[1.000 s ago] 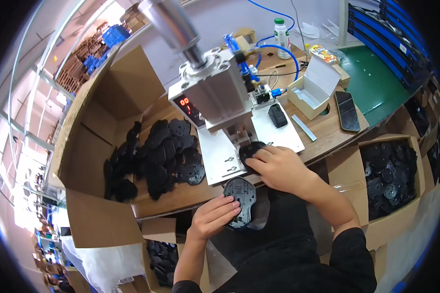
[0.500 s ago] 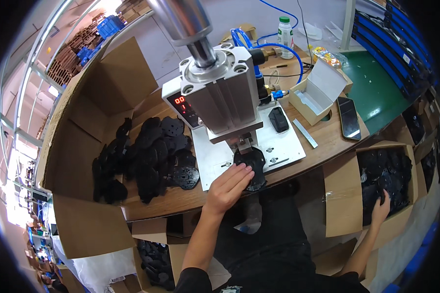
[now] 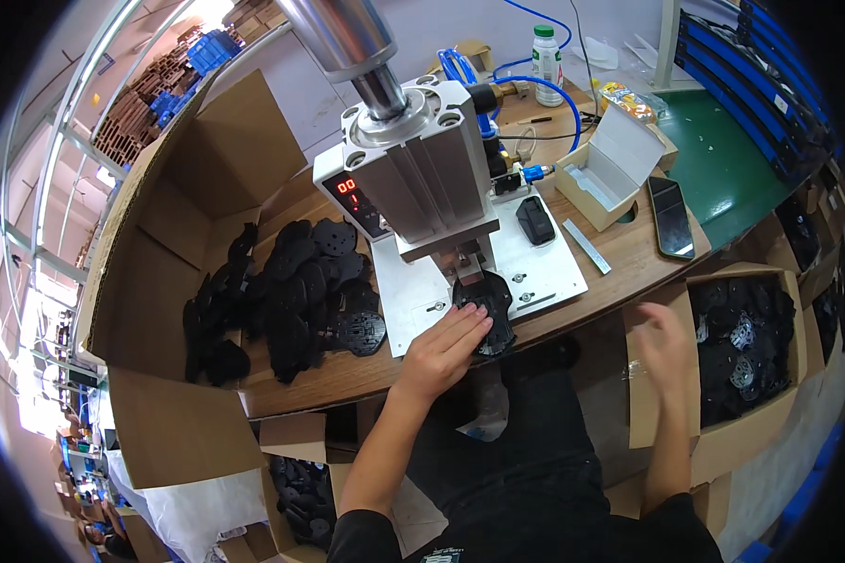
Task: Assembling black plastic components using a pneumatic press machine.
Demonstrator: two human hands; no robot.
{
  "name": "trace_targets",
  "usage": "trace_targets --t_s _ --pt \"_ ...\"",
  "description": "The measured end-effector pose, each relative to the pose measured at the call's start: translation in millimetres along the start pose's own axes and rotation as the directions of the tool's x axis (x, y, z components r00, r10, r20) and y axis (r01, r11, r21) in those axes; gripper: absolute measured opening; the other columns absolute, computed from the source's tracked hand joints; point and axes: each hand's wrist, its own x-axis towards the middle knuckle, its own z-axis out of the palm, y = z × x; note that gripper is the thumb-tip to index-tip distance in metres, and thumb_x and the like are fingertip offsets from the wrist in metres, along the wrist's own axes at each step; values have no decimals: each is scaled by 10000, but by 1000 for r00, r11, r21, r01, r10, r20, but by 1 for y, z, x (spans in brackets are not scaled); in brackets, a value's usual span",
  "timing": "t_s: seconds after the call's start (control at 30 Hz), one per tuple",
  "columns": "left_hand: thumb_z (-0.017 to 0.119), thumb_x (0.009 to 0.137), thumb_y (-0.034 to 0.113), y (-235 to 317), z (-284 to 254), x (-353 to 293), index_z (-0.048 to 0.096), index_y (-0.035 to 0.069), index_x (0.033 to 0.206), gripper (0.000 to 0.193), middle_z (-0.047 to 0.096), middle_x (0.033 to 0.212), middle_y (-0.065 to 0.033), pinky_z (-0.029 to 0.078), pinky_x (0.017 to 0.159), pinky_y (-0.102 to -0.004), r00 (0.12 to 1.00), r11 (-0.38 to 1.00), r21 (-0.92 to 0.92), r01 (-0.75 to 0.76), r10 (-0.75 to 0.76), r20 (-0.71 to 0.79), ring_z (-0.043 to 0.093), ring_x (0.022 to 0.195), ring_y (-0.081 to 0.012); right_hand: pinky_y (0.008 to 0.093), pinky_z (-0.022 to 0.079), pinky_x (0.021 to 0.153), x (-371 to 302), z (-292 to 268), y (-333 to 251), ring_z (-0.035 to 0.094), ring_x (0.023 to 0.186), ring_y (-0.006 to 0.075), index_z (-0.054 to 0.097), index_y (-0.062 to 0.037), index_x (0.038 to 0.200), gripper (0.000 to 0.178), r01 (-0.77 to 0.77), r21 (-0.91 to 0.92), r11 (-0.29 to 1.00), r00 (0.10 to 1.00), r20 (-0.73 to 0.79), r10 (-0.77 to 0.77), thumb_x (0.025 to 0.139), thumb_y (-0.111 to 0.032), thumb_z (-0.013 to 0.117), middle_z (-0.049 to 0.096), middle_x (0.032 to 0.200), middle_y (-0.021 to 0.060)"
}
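Black plate (image 3: 500, 311) — far end beneath the press (image 3: 418, 183); left hand (image 3: 444, 349) flat on it, fingers unclenched, best steady and clear of the ram. Right hand (image 3: 665, 349), right of the press — loosely open, seemingly empty.

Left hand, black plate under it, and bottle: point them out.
Left hand (image 3: 439, 353), head view: back of the hand.
Black plate (image 3: 501, 314), head view: its uncovered right side.
Bottle (image 3: 546, 69), head view: middle of its body.

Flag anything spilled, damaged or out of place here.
Nothing looks clearly spilled or damaged. Mildly untidy: the black parts heaped left of the press, overlapping at mixed angles on the wooden tabletop rather than stacked.
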Motion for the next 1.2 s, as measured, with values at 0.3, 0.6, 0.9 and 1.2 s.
trace_targets --t_s 0.3,0.6,0.9,1.2 --pt "694 778 -30 -5 2 3 737 -9 1081 307 728 1143 -137 576 990 -413 997 999 28 -26 28 -71 696 1122 -295 351 587 825 35 95 -157 680 1111 268 588 -92 1335 592 696 44 716 675 298 -675 772 -73 768 590 1394 108" --pt "782 714 -27 -17 -18 -17 693 -17 1112 408 657 1246 -172 579 942 -441 995 997 -68 -40 33 -96 683 1088 -363 320 587 771 37 103 -160 711 1047 242 572 -70 1336 577 665 -97 741 707 401 -582 780 -75 730 609 1367 92" --pt "692 894 149 -43 -86 -119 620 -34 1286 438 523 1461 -219 317 1175 -544 860 716 579 391 -508 48 434 1405 -415 320 584 768 40 102 -158 713 1038 231 628 -55 1226 446 698 -98 709 669 443 -598 786 -61 703 608 1363 82" --pt "784 829 189 -6 -94 -111 720 32 1026 260 667 1127 -111 479 908 -410 827 732 479 484 -562 24 636 993 -308 329 581 803 39 103 -163 703 1062 232 626 -67 1257 491 676 -103 730 682 463 -566 775 -62 723 597 1375 72"
